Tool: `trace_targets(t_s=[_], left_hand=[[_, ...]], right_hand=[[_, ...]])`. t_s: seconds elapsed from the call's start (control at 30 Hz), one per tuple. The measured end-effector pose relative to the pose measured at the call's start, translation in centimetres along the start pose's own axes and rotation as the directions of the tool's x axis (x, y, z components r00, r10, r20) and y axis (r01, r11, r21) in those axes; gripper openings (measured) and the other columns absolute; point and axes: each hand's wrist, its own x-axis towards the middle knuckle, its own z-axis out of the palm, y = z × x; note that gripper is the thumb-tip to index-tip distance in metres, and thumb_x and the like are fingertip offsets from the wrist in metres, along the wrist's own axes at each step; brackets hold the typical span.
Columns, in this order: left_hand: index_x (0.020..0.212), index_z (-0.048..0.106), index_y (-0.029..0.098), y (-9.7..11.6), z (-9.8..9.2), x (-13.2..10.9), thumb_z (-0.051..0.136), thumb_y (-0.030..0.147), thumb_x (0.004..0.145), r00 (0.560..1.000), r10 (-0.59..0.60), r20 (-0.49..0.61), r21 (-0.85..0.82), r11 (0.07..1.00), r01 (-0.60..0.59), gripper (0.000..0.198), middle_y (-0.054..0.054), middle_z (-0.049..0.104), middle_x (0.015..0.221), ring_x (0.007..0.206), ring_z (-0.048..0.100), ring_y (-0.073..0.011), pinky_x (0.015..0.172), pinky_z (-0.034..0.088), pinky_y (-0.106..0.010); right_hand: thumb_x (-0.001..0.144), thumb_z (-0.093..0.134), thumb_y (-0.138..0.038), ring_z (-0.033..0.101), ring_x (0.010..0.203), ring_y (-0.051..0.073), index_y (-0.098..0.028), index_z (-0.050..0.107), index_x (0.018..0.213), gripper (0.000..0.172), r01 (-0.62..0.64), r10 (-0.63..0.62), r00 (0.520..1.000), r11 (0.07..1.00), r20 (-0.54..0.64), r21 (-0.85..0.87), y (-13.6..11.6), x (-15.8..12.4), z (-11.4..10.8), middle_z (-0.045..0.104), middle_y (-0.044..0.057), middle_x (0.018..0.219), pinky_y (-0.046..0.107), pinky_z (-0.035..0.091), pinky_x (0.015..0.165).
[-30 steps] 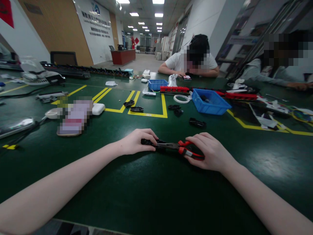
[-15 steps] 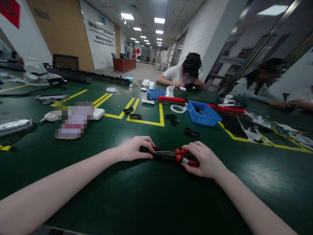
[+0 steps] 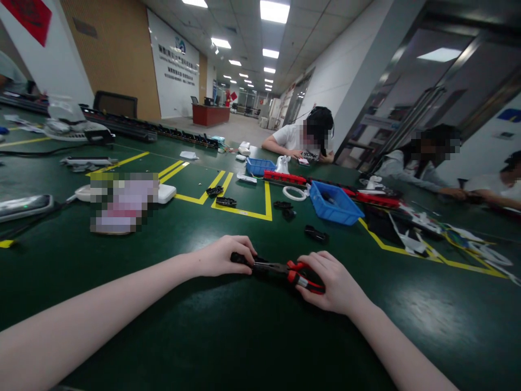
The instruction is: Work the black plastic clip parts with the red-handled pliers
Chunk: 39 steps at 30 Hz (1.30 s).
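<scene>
Near the middle of the green table [image 3: 228,336], my left hand [image 3: 226,256] is closed around a small black plastic part [image 3: 239,258], its fingers covering much of it. My right hand [image 3: 331,279] grips red-and-black long-nose pliers [image 3: 299,276] by the handles. The jaws of the pliers point left and meet the black part beside my left fingertips. Whether they clamp it or only touch it I cannot tell. Another black part [image 3: 316,234] lies beyond my right hand, and several similar small black pieces [image 3: 226,202] lie farther off, around the yellow tape.
A blue bin [image 3: 336,203] with dark items and a white ring [image 3: 294,193] stand beyond my right hand. Red strips [image 3: 285,177] lie behind. On the left are a blurred-out phone-like object [image 3: 126,206] and a white case [image 3: 166,194]. People sit across the table.
The camera view has tilted up and turned slightly, shifting the whole scene. Both hands keep their holds, and the pliers stay at the black part.
</scene>
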Motion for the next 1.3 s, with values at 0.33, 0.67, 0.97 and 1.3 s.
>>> trace_targets(t_s=[0.33, 0.67, 0.97, 1.3], left_hand=[[0.097, 0.073, 0.020, 0.04, 0.04, 0.07, 0.073, 0.027, 0.083, 1.000, -0.017, 0.009, -0.004, 1.000, 0.017, 0.015, -0.006, 0.062, 0.115, 0.104, 0.062, -0.0212, 0.093, 0.049, -0.036], [0.095, 0.072, 0.018, -0.10, 0.07, -0.01, 0.073, 0.027, 0.083, 1.000, 0.012, -0.010, 0.007, 1.000, -0.012, 0.014, -0.007, 0.063, 0.114, 0.103, 0.063, -0.0203, 0.091, 0.050, -0.034], [0.095, 0.073, 0.018, -0.19, 0.17, 0.05, 0.072, 0.026, 0.084, 1.000, 0.013, -0.015, -0.007, 1.000, -0.013, 0.014, -0.007, 0.063, 0.113, 0.103, 0.063, -0.0207, 0.091, 0.050, -0.034], [0.095, 0.073, 0.018, -0.17, 0.17, 0.03, 0.072, 0.027, 0.084, 0.999, 0.029, -0.019, -0.009, 1.000, -0.030, 0.014, -0.007, 0.063, 0.113, 0.103, 0.063, -0.0198, 0.090, 0.050, -0.032]], right_hand=[[0.076, 0.063, -0.033, 0.062, 0.075, 0.022, -0.017, 0.057, 0.109, 0.037, 0.041, -0.042, 0.999, 0.998, -0.014, -0.037, 0.58, 0.00, -0.43, 0.068, 0.009, 0.089, 0.040, 0.053, 0.072], [0.077, 0.063, -0.033, 0.063, 0.076, 0.022, -0.016, 0.055, 0.110, 0.037, 0.040, -0.041, 0.999, 0.998, -0.013, -0.042, 0.27, -0.20, -0.23, 0.069, 0.011, 0.092, 0.040, 0.053, 0.073], [0.077, 0.062, -0.033, 0.064, 0.077, 0.023, -0.015, 0.056, 0.111, 0.038, 0.061, -0.064, 0.997, 0.994, -0.036, -0.087, 0.23, -0.11, -0.12, 0.070, 0.012, 0.094, 0.042, 0.053, 0.072], [0.078, 0.064, -0.034, 0.064, 0.080, 0.023, -0.012, 0.055, 0.113, 0.042, 0.162, -0.188, 0.977, 0.959, -0.097, -0.232, 0.78, -0.27, -0.34, 0.069, 0.013, 0.094, 0.042, 0.051, 0.077]])
